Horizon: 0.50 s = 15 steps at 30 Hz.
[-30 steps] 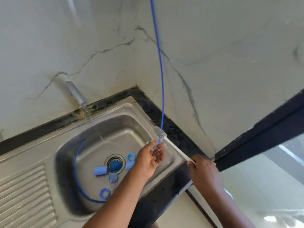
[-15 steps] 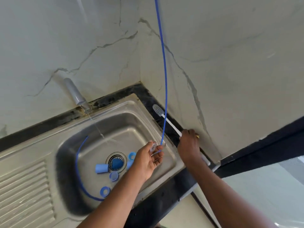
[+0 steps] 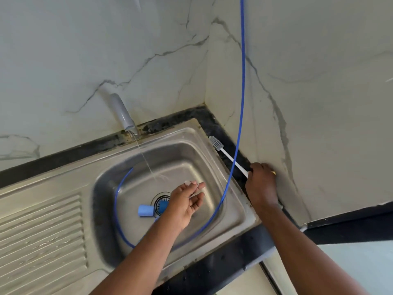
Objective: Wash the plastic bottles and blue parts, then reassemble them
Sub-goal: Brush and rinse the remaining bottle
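Everything turns on the sink (image 3: 187,150) here: the left hand (image 3: 187,202) hovers over the middle of the bowl, palm up, fingers loosely spread and gripping nothing I can make out, though a pale glint at the fingertips is too small to read. The right hand (image 3: 262,185) is off the sink's right rim, fingers curled round the white handle of the brush (image 3: 230,159), which lies along the black counter strip (image 3: 212,120) between rim and wall, bristle head toward the sink's back corner. The blue parts sit at the bowl's bottom: a blue cap (image 3: 146,210) on its side just left of the drain, long axis running roughly left to right, and a blue piece (image 3: 163,205) in the drain itself. Both lie below and left of the left palm, so the left hand is clearly nearer. No bottle is in view. Water (image 3: 144,158) falls from the tap (image 3: 123,112) behind the fingertips. A blue tube (image 3: 242,81) hangs down and loops round the bowl floor, ringing the parts, the one thing to snag; the space straight down looks open.
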### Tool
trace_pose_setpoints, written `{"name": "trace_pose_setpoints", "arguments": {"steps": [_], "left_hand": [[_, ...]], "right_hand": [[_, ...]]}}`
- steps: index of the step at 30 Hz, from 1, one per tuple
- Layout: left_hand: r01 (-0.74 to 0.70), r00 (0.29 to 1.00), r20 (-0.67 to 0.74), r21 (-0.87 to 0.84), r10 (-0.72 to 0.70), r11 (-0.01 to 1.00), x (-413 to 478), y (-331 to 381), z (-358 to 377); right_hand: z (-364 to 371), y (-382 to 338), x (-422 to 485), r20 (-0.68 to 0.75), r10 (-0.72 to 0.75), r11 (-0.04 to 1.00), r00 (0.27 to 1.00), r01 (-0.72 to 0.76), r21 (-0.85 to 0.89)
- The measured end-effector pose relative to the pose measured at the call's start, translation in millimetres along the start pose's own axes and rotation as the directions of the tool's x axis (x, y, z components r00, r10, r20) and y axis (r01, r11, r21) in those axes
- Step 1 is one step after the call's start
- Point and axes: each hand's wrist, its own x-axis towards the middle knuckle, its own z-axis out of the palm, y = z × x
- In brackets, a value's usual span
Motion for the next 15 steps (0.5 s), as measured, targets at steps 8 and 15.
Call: {"name": "trace_pose_setpoints", "arguments": {"steps": [8,15], "left_hand": [[-0.123,0.984,-0.135,-0.021,0.119,0.992,17.8,41.9,-42.0],[-0.214,0.967,-0.132,0.052,0.220,0.975,37.6,103.2,-72.8]], "right_hand": [[0.5,-103.7,-25.0,-0.105,-0.311,0.888,0.945,0.328,0.323],[88.7,-217.7,15.0,0.469,-0.385,0.858,0.795,0.122,0.499]]}}
